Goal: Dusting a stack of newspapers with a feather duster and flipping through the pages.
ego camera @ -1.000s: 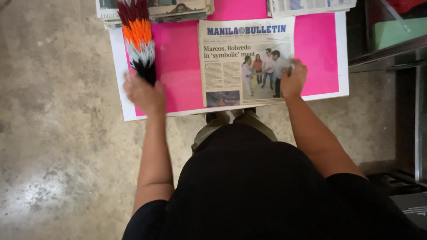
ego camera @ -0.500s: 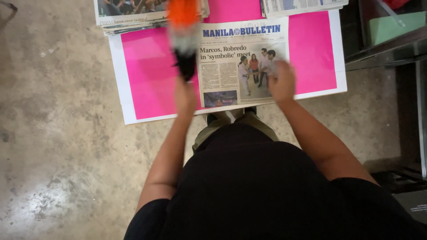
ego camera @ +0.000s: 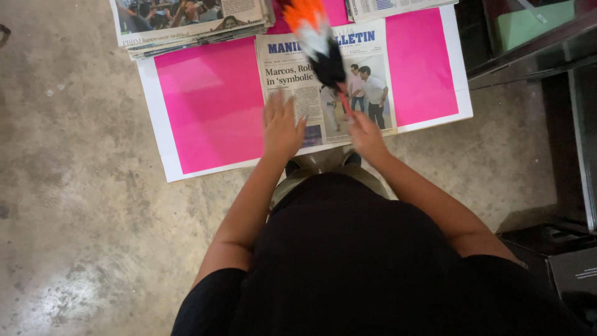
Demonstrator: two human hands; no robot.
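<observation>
A folded newspaper (ego camera: 311, 93) lies on a bright pink sheet (ego camera: 211, 106) backed by a white board (ego camera: 163, 143) on the concrete floor. My left hand (ego camera: 282, 124) rests flat on the newspaper's lower left part, fingers spread and holding nothing. My right hand (ego camera: 367, 134) is at the paper's lower edge, closed on the thin red handle of a feather duster (ego camera: 318, 43). The duster's black, white and orange feathers point away from me over the middle of the paper and look blurred.
A stack of newspapers (ego camera: 186, 22) overlaps the pink sheet's far left corner, and another newspaper (ego camera: 398, 6) lies at the far right. A dark shelf frame (ego camera: 528, 56) with a green item stands to the right. Black boxes (ego camera: 572, 274) sit at the lower right.
The duster has gone from my left hand at the sheet's left side to my right hand over the newspaper. My left hand now lies flat on the paper.
</observation>
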